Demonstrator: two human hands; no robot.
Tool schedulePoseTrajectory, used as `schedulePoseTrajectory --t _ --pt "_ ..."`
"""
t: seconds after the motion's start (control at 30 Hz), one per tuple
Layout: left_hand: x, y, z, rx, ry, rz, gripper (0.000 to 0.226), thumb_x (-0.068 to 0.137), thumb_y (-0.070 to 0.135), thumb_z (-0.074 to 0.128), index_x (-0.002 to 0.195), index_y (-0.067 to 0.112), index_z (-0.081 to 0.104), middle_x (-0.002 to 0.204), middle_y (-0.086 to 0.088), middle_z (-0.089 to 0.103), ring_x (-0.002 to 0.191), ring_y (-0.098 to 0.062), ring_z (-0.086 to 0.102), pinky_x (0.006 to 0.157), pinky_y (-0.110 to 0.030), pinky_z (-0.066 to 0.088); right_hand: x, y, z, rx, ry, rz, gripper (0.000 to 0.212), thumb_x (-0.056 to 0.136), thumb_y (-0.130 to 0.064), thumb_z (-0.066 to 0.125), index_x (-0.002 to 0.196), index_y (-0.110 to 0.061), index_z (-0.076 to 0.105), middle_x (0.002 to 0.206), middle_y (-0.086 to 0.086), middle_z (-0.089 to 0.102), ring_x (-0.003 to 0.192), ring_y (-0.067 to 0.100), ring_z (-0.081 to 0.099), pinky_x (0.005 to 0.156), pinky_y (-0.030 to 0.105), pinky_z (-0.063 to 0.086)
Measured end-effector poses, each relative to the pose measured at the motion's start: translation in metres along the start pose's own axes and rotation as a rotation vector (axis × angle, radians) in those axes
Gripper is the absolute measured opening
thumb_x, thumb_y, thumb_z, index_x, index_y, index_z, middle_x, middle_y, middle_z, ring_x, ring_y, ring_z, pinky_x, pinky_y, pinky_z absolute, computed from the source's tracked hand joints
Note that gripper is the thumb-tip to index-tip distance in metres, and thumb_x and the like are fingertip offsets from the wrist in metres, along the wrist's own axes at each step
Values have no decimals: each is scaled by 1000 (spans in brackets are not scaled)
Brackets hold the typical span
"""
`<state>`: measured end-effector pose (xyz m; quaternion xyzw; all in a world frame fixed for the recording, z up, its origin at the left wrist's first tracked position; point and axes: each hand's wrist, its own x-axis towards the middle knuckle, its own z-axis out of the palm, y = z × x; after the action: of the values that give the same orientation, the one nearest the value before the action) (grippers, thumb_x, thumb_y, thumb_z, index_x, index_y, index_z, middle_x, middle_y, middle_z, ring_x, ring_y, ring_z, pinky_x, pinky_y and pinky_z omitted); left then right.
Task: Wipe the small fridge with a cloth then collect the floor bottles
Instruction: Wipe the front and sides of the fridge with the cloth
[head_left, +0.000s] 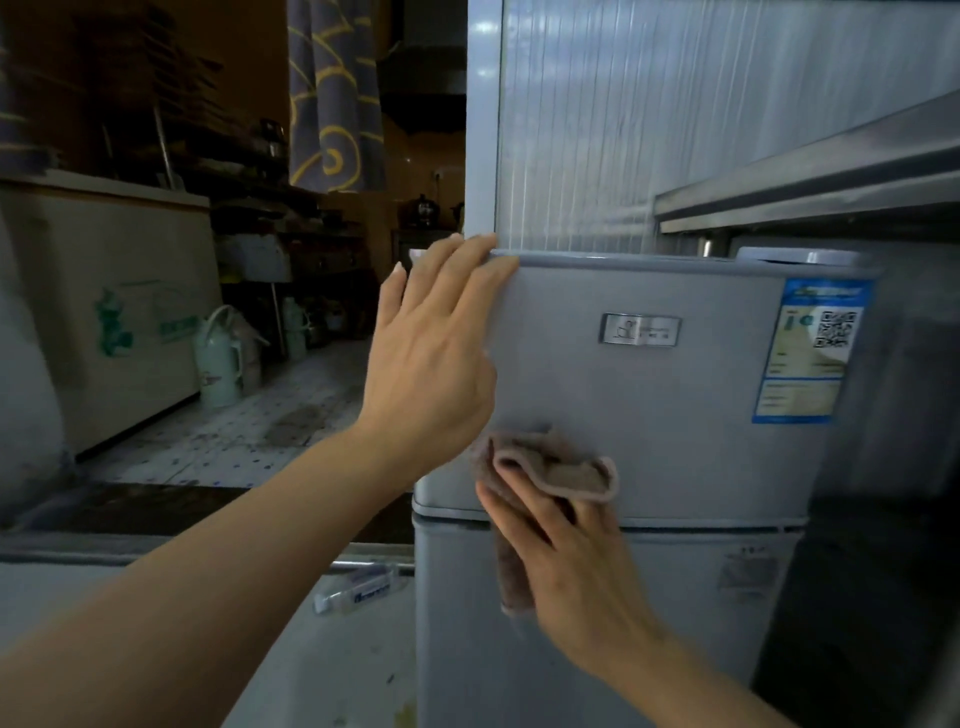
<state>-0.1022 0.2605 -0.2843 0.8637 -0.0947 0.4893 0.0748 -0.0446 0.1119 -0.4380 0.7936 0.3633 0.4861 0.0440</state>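
Note:
The small grey fridge (675, 405) stands in front of me, with an upper and a lower door. My left hand (431, 353) rests flat with straight fingers on the upper door's top left corner. My right hand (566, 551) presses a brownish-pink cloth (561, 467) against the lower left part of the upper door; the cloth folds over my fingertips and a strip hangs down beside my palm. A clear plastic bottle (358, 592) with a blue-and-white label lies on the floor to the left of the fridge.
A blue energy label with a QR code (810, 353) is stuck on the upper door's right side. A white chest freezer (119, 322) stands at the left, a pale green thermos jug (221, 358) beside it. A metal shelf edge (810, 176) runs above the fridge.

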Motion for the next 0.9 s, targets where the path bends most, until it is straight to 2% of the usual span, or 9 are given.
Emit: schedulePoseTrajectory --t 0.03,0.17,0.27,0.4,0.57,0.63,0.77,0.83,0.9 --pt "3 3 2 -15 21 -12 68 69 5 51 136 16 42 144 -2 39 137 -20 26 115 -45 15 13 2 -4 23 27 28 68 77 -28 41 144 -22 33 152 0 28 128 31 35 115 51 7" --pt "8 1 7 15 88 -20 57 76 11 51 133 14 45 133 -5 46 128 -23 35 109 -49 24 51 16 -16 53 177 98 67 85 -25 50 148 -23 26 153 -5 26 128 28 34 109 54 29" --pt "8 -4 9 90 98 17 53 80 16 52 132 14 46 132 -6 48 125 -26 38 107 -47 27 27 40 -13 32 217 192 68 86 -28 52 148 -25 23 154 -7 22 129 29 34 109 52 24" --pt "9 1 14 89 121 -19 53 79 21 54 131 15 45 132 -6 46 125 -26 37 106 -44 25 -13 95 -18 -21 175 506 61 92 -33 35 149 -21 19 158 3 7 142 33 10 111 54 11" --pt "3 13 23 95 127 -85 69 73 12 64 137 13 38 142 -9 37 134 -28 28 112 -53 17 -19 97 -25 120 240 841 63 93 -27 34 151 -14 13 159 8 2 140 37 10 113 58 21" --pt "-7 25 31 112 87 -54 75 71 11 65 139 13 34 150 -11 26 137 -31 21 109 -59 16 -11 76 -21 137 238 822 66 92 -24 40 151 -12 13 159 10 3 140 39 11 112 57 22" --pt "-27 48 55 146 -56 40 79 71 16 66 143 17 33 156 -13 11 141 -32 9 106 -63 22 -7 83 -21 72 180 459 66 89 -31 44 149 -19 18 156 6 10 134 37 21 106 53 30" --pt "-29 50 59 140 -69 21 81 72 18 66 144 18 30 157 -12 8 142 -32 6 107 -62 22 -12 108 -26 85 197 503 68 88 -35 45 149 -24 17 156 2 9 132 33 23 106 50 31" --pt "-30 47 60 137 -63 19 81 72 18 67 144 18 30 157 -11 9 142 -31 7 106 -63 22 -17 133 -28 147 262 670 69 90 -31 46 151 -22 15 158 6 8 137 33 18 111 44 22"
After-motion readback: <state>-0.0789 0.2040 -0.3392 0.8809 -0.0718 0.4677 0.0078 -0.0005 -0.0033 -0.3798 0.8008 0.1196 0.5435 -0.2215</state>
